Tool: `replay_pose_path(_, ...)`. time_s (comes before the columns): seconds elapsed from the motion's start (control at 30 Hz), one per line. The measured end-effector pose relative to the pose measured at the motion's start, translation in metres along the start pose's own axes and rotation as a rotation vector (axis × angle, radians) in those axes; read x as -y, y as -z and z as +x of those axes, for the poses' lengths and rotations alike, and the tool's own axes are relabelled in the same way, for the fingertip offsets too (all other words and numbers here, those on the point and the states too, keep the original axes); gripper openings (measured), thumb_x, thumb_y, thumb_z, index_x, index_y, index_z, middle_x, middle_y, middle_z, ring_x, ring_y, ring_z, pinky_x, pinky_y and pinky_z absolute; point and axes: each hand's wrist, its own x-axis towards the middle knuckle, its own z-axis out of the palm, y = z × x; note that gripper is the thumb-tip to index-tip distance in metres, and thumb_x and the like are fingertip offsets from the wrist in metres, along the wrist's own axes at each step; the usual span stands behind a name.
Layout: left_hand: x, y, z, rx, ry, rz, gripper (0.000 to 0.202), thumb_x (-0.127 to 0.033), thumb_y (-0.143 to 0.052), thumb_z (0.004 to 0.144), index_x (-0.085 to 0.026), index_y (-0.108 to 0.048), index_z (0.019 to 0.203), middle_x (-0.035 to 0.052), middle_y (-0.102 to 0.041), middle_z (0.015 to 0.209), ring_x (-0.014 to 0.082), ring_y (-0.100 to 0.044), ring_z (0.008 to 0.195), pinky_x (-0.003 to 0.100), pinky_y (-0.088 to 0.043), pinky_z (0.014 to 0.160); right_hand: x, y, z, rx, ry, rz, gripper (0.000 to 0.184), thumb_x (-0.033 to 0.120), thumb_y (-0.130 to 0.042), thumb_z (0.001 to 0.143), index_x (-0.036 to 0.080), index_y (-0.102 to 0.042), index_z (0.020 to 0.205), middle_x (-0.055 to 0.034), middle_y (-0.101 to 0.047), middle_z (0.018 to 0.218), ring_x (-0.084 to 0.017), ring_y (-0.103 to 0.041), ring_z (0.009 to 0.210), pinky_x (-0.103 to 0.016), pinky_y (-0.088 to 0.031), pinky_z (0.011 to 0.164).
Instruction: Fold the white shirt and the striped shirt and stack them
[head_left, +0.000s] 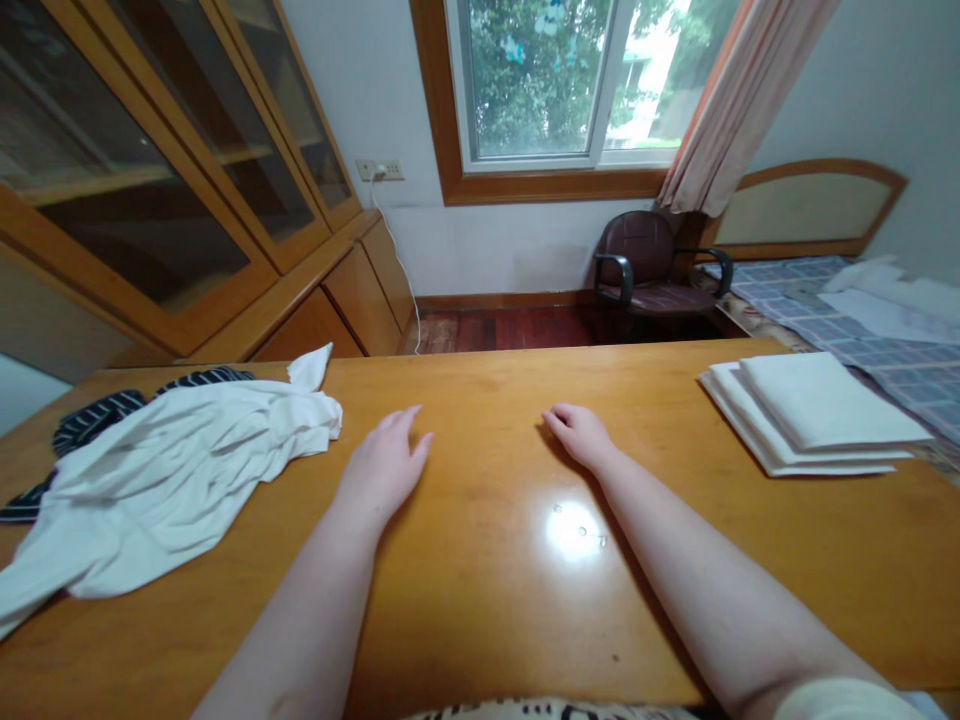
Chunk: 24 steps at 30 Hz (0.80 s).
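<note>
My left hand (384, 465) lies flat on the wooden table (495, 600), fingers stretched out and holding nothing, just right of a crumpled white garment (172, 470). A dark striped garment (112, 410) lies partly under the white one. My right hand (579, 433) rests on the table near its middle, fingers loosely curled downward, with nothing in it. A stack of folded white cloths (814, 412) sits at the table's right side, well away from my right hand.
A dark armchair (649, 265) stands beyond the table under the window. Wooden cabinets with glass doors (172, 170) line the left wall. A bed with a checked cover (840, 310) lies at the right, with white sheets on it.
</note>
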Motion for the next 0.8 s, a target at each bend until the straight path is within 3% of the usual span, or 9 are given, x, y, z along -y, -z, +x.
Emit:
replay_pose_path(0.1, 0.035, 0.033, 0.014, -0.036, 0.212, 0.258, 0.069, -0.042, -0.059, 0.077, -0.007, -0.043, 0.135, 0.0282, -0.034, 0.143, 0.0420, -0.033, 0.132, 0.052, -0.030, 0.103, 0.003, 0.000, 0.000, 0.016, -0.008, -0.064, 0.038, 0.044, -0.041, 0.089, 0.020, -0.049, 0.060, 0.0000, -0.052, 0.059, -0.013, -0.045, 0.058, -0.025, -0.023, 0.053)
replay_pose_path(0.27, 0.108, 0.066, 0.016, -0.313, 0.559, 0.402, 0.082, -0.052, -0.055, 0.077, -0.009, -0.031, 0.142, 0.0317, -0.003, 0.152, 0.0510, -0.013, 0.136, 0.068, -0.025, 0.095, 0.006, 0.001, 0.000, 0.020, -0.016, -0.103, 0.037, 0.044, -0.042, 0.089, 0.020, -0.050, 0.061, -0.0009, -0.055, 0.061, -0.014, -0.046, 0.059, -0.025, -0.022, 0.053)
replay_pose_path(0.37, 0.141, 0.075, 0.009, -0.233, 0.794, 0.307, 0.098, -0.061, -0.058, 0.070, -0.012, -0.021, 0.146, 0.0340, -0.015, 0.149, 0.0531, -0.025, 0.131, 0.067, -0.027, 0.092, 0.006, 0.001, 0.001, 0.021, -0.019, -0.085, 0.037, 0.044, -0.042, 0.089, 0.020, -0.051, 0.062, -0.0008, -0.055, 0.061, -0.014, -0.047, 0.059, -0.025, -0.023, 0.053)
replay_pose_path(0.47, 0.157, 0.079, 0.008, -0.235, 0.858, 0.343, 0.099, -0.065, -0.059, 0.065, -0.015, -0.026, 0.143, 0.0316, -0.033, 0.143, 0.0512, -0.037, 0.124, 0.063, -0.035, 0.087, 0.006, 0.001, 0.001, 0.022, -0.027, -0.079, 0.036, 0.044, -0.042, 0.089, 0.021, -0.051, 0.062, -0.0009, -0.056, 0.062, -0.014, -0.047, 0.060, -0.025, -0.023, 0.054)
replay_pose_path(0.6, 0.162, 0.082, 0.013, -0.297, 0.847, 0.405, 0.061, -0.052, -0.053, 0.074, -0.014, -0.049, 0.122, 0.0280, -0.048, 0.131, 0.0460, -0.046, 0.116, 0.059, -0.040, 0.081, 0.005, 0.001, 0.001, 0.018, -0.033, -0.063, 0.036, 0.044, -0.043, 0.088, 0.020, -0.050, 0.061, -0.0004, -0.054, 0.061, -0.014, -0.046, 0.059, -0.025, -0.023, 0.054)
replay_pose_path(0.7, 0.160, 0.082, 0.014, -0.368, 0.818, 0.407, 0.034, -0.039, -0.052, 0.075, -0.013, -0.057, 0.098, 0.0240, -0.058, 0.118, 0.0421, -0.053, 0.107, 0.056, -0.042, 0.079, 0.005, 0.001, 0.002, 0.016, -0.034, -0.052, 0.037, 0.044, -0.043, 0.088, 0.020, -0.049, 0.061, 0.0001, -0.053, 0.060, -0.013, -0.046, 0.059, -0.025, -0.023, 0.054)
replay_pose_path(0.8, 0.154, 0.081, 0.010, -0.571, 0.750, 0.388, 0.023, -0.032, -0.051, 0.075, -0.013, -0.056, 0.088, 0.0224, -0.060, 0.111, 0.0389, -0.056, 0.099, 0.056, -0.043, 0.080, 0.005, 0.000, 0.002, 0.020, -0.044, -0.049, 0.037, 0.044, -0.043, 0.088, 0.020, -0.050, 0.061, 0.0002, -0.053, 0.059, -0.013, -0.046, 0.058, -0.025, -0.024, 0.053)
